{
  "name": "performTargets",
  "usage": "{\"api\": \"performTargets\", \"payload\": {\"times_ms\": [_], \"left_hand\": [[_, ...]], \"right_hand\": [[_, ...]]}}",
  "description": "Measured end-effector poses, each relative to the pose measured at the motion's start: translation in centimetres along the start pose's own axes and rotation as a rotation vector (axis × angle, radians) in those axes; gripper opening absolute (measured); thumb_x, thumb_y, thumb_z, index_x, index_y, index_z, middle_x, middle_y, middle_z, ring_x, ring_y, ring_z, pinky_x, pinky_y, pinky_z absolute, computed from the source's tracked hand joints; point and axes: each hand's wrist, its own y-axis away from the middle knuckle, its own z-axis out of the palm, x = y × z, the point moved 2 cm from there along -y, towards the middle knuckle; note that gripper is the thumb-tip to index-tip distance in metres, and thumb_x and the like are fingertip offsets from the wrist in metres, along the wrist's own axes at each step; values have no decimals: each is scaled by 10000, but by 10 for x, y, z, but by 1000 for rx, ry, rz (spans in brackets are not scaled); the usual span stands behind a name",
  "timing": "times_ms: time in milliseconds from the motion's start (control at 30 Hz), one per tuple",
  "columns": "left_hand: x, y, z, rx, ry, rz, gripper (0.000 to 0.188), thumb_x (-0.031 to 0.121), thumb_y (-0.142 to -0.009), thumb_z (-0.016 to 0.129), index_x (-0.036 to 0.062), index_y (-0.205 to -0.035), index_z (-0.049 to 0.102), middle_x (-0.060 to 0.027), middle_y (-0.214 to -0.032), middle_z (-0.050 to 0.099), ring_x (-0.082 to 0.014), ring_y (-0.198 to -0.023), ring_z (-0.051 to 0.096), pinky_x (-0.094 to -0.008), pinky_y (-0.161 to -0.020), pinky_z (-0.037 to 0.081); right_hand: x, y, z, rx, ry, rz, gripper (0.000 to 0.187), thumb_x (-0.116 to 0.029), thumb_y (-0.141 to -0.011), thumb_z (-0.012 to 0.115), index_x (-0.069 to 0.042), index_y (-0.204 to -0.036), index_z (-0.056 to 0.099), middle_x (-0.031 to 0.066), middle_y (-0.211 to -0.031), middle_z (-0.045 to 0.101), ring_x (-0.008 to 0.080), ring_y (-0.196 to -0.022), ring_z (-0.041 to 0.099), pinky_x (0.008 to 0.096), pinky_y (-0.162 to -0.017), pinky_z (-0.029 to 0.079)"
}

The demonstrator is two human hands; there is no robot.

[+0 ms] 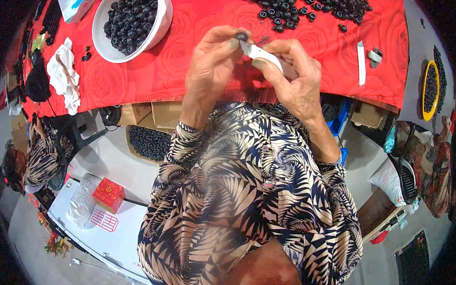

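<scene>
Above the red tablecloth, my left hand point(210, 61) pinches a small round black piece point(241, 36) between thumb and fingertips. Closed around a small white-handled knife point(265, 57) is my right hand point(298, 77), its thumb lying along the handle. The knife's short grey blade points left and meets the underside of the black piece, or lies just beside it; I cannot tell which. Beyond my hands, a loose pile of similar black pieces point(280, 8), some showing hollow, ring-like ends, lies on the cloth. A white bowl point(165, 19) heaped with such pieces stands to the left.
A white strip point(361, 64) and a small grey object point(375, 56) lie at the table's right. A crumpled white cloth point(64, 71) lies at the left. Under the table is a cardboard box of black pieces point(150, 142). A yellow basin point(429, 114) sits on the right-hand floor.
</scene>
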Motion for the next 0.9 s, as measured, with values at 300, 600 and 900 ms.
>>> {"api": "performTargets", "payload": {"times_ms": [300,600,900], "left_hand": [[-1,2,-2,-47,59,-69,183,5,-809,550,-5,-991,557,-143,-990,595,-199,-923,565,-305,-826,457],[1,3,-6,12,147,-116,166,39,-839,518,-9,-993,556,-141,-985,591,-192,-905,570,-278,-807,472],[1,2,1,-9,115,-128,202,48,-830,524,-5,-1023,554,-139,-982,590,-213,-939,556,-310,-847,443]], "right_hand": [[-4,0,0,-12,50,-39,200,-99,-729,654,-5,-872,550,118,-738,624,202,-665,635,295,-575,497],[-3,1,1,0,103,-83,209,-117,-734,656,-4,-873,549,122,-738,621,219,-654,635,308,-567,500],[-6,-2,1,-18,147,-154,212,-119,-732,657,-10,-878,549,125,-736,621,242,-642,634,321,-558,500]]}}
